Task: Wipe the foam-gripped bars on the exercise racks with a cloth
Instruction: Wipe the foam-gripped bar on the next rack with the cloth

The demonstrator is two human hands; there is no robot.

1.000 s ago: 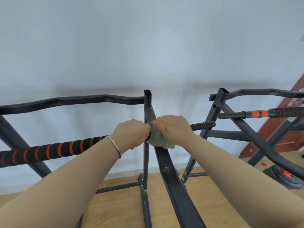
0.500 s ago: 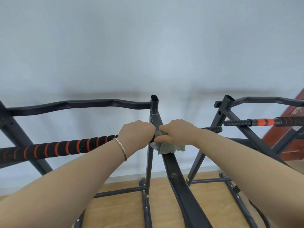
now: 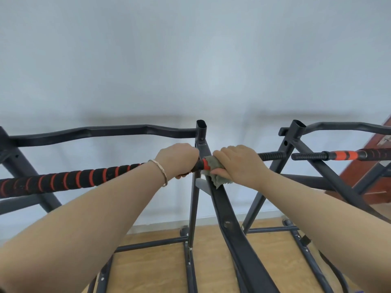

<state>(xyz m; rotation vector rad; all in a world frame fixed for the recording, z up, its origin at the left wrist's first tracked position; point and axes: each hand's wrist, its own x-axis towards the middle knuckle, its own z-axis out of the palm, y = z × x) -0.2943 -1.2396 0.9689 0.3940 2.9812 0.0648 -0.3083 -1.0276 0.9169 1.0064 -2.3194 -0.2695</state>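
While gripping bar (image 3: 69, 180) — hand (image 3: 237, 163) wipes.

No readable text, labels or numbers, racks and bars apparently unmarked

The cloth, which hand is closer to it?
Right. The right hand presses the cloth onto the foam-gripped bar; the left hand grips the bar just beside it, not touching the cloth.
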